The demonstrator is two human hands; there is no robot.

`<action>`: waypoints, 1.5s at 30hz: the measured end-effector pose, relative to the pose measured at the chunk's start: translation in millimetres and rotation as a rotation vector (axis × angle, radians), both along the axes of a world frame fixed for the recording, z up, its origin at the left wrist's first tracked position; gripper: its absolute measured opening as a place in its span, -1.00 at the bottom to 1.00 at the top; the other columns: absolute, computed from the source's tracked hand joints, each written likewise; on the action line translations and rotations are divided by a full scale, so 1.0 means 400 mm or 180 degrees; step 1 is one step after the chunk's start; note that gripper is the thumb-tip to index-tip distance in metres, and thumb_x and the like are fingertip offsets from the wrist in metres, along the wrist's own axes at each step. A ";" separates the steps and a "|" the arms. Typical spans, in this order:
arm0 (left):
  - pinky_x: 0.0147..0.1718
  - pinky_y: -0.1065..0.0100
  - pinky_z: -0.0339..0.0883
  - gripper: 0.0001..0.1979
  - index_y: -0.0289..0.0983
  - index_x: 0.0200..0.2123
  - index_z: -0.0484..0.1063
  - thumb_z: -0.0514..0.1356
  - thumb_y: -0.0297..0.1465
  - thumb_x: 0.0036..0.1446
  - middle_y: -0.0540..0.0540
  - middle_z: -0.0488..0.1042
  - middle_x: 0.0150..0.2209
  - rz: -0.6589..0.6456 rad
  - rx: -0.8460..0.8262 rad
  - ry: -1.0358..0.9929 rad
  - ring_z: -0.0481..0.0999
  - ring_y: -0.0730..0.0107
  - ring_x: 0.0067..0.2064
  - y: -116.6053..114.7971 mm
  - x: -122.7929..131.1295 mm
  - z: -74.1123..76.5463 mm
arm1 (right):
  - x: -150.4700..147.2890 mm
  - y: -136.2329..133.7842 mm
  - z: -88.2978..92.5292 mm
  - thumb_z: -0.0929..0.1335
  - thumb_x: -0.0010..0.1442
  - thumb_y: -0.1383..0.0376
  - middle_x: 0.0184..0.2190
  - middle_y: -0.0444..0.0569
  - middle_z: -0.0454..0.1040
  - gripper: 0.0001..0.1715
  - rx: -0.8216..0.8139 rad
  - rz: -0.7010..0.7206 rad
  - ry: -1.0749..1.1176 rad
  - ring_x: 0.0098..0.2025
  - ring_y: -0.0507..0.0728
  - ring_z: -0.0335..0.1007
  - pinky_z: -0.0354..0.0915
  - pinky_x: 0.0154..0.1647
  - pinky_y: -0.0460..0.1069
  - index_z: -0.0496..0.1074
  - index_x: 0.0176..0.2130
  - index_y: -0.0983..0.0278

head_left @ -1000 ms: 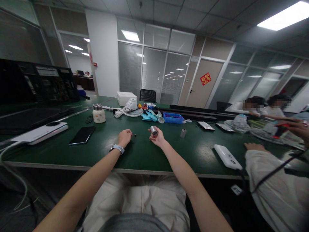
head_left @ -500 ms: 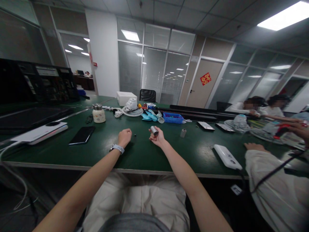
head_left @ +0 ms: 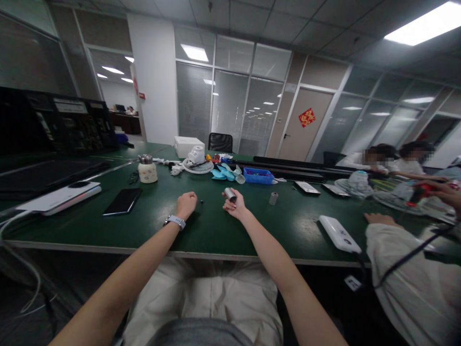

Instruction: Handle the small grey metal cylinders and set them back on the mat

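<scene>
Held in my right hand is a small silver metal cylinder, tilted, with its darker end towards me. My left hand, with a watch on the wrist, rests on the green table in a closed fist. Whatever may be inside that fist is hidden. Just right of the fist lies a tiny dark piece, too small to name. A second metal cylinder stands upright on the table to the right of my right hand.
Behind my hands are light blue fan blades, a white fan part and a blue basket. A jar and a phone are on the left. To the right lies a white device beside a co-worker's arm.
</scene>
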State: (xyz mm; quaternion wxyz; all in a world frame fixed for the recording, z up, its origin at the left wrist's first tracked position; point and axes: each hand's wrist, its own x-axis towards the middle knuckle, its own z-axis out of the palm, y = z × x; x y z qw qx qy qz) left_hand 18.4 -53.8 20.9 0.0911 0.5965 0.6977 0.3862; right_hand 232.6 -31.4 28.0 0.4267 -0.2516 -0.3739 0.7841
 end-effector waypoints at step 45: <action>-0.43 0.40 0.13 -0.75 -0.22 -0.55 0.44 -0.03 -0.47 -0.07 -0.06 0.49 -0.50 -0.0035 0.0030 -0.0053 0.42 0.33 -0.39 0.000 0.000 -0.002 | -0.031 -0.026 0.018 0.30 0.23 0.16 -0.54 -0.12 0.39 -0.72 0.0036 -0.0634 -0.0532 -0.60 -0.04 0.25 0.19 -0.60 -0.16 0.42 -0.12 0.26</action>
